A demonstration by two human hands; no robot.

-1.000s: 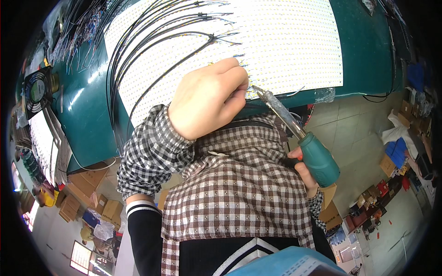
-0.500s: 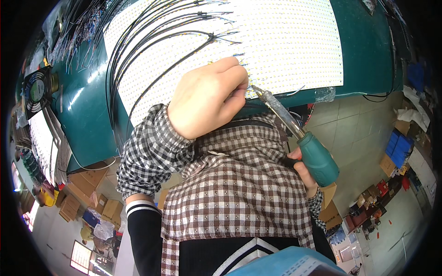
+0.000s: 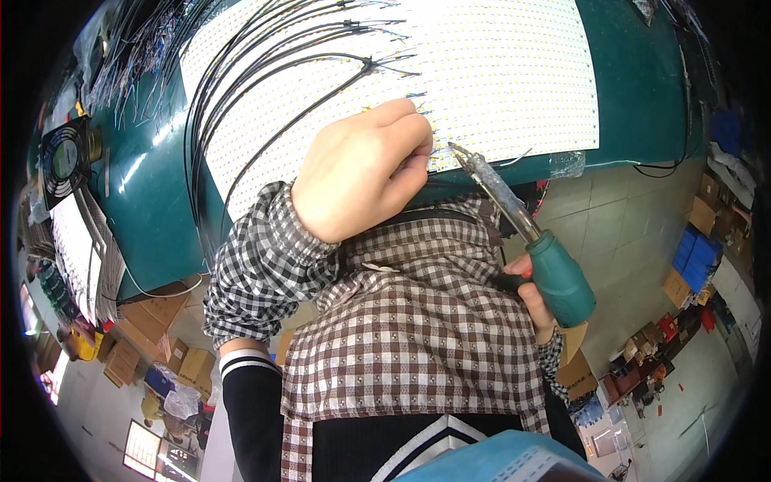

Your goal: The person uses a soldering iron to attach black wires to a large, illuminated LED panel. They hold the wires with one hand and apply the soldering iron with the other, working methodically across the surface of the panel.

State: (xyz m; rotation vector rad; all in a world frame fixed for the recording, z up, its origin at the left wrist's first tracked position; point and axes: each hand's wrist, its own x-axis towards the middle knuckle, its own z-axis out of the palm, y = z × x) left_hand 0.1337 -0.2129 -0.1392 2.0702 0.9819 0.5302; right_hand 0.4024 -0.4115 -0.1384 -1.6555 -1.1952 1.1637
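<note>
My left hand is closed in a pinch over the near edge of a white LED board. Thin bluish wire ends show at its fingertips; the rest of what it grips is hidden beneath the hand. A soldering iron with a green handle is held by my right hand, which is partly hidden behind that handle. The iron's tip points up and left, just right of the left fingertips, over the board's edge. Several black cables with fanned wire ends lie across the board's left half.
The board rests on a green table. A bundle of loose wires lies at the far left, above a small black fan and a stack of white boards. Clear tape sits at the near table edge. Cardboard boxes stand on the floor.
The soldering iron has shifted slightly right, its tip drawing away from the left fingertips. My left hand stays where it was, still pinched.
</note>
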